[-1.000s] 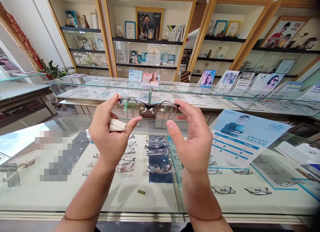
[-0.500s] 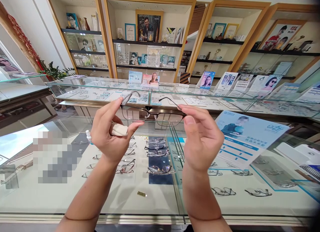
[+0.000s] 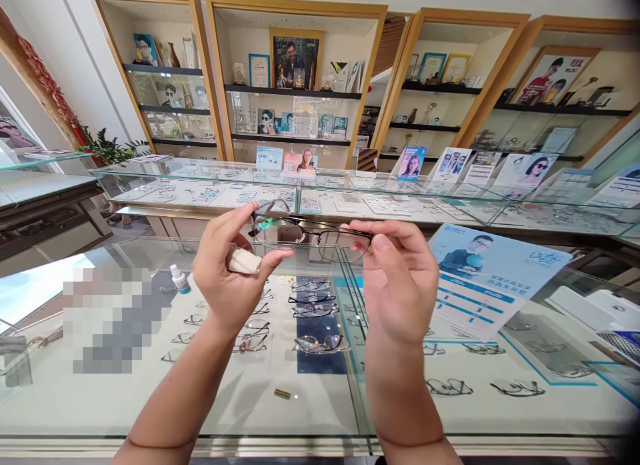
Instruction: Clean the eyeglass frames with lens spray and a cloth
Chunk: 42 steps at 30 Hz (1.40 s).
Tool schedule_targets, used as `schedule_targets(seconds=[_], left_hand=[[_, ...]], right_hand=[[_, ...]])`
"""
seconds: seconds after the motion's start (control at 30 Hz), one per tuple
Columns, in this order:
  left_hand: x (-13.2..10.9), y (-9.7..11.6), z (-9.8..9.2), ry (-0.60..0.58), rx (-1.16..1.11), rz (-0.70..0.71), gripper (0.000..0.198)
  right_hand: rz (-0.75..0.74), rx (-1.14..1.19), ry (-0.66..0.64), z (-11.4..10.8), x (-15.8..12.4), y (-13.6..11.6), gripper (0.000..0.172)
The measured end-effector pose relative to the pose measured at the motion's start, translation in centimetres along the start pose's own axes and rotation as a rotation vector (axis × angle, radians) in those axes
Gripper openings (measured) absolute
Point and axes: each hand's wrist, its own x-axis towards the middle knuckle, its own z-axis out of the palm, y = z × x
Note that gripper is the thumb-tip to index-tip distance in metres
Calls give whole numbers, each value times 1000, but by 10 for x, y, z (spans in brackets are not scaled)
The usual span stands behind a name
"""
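A pair of dark thin-rimmed eyeglasses [image 3: 311, 235] is held up over the glass counter, between my two hands. At their right end, my right hand [image 3: 400, 271] pinches the corner between thumb and fingers. The right temple lies folded in close behind the rims. My left hand [image 3: 227, 268] is curled at the other end, its fingertips by the left temple, with a rolled off-white cloth [image 3: 244, 260] tucked in the palm. A grey, soft-looking piece [image 3: 273, 206] shows above the left lens; I cannot tell whether it is cloth.
Beneath my hands, the glass counter [image 3: 225, 411] displays rows of spectacle frames [image 3: 320, 343]. A small spray bottle [image 3: 180, 279] stands left of my left hand, and a blue-and-white leaflet [image 3: 493, 278] leans at right. Another glass showcase [image 3: 210, 175] crosses behind, before wooden shelves.
The right temple has swung from sticking out behind to lying folded along the rims. The eyeglasses and both hands sit slightly lower, and my left hand has shifted a little right.
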Motion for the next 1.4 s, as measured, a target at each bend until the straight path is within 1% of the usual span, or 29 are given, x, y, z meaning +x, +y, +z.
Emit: schedule_targets(seconds=[0.27,0.4,0.5,0.6,0.7,0.9,0.97,1.07,1.17,1.27,1.4], left_hand=[[-2,4,0,-49,-72,-121,66],[-4,4,2,-40,-65,-143,68],[-4,6,1,-22,-81,-159,68],[-3,7,0,-26,-135,-212,68],[-2,7,-3,-39,-181,-261,69],[-1,3,-5,-41,-261,-277,70],[1,1,-7,-75,-277,-300,71],[5,-2,-11,-186,-289,-315,71],[8,-5,-16,-309,-287,-287,70],[10,-6,-18,-383,-282,-263,70],[12,-7,-19,-448,-297,-259,69]], right_hand=[[38,20,0,1,1,3,5],[34,41,-1,0,1,3,4],[26,11,7,-2,2,5,3],[24,-30,-16,-4,3,6,4],[50,-37,-40,-4,5,8,5],[132,-4,-57,-5,7,10,6],[143,-25,-91,-8,7,10,7],[120,-96,-160,-12,10,8,10],[119,-176,-298,-16,14,5,9],[184,-187,-458,-18,17,4,11],[279,-161,-559,-19,19,7,16]])
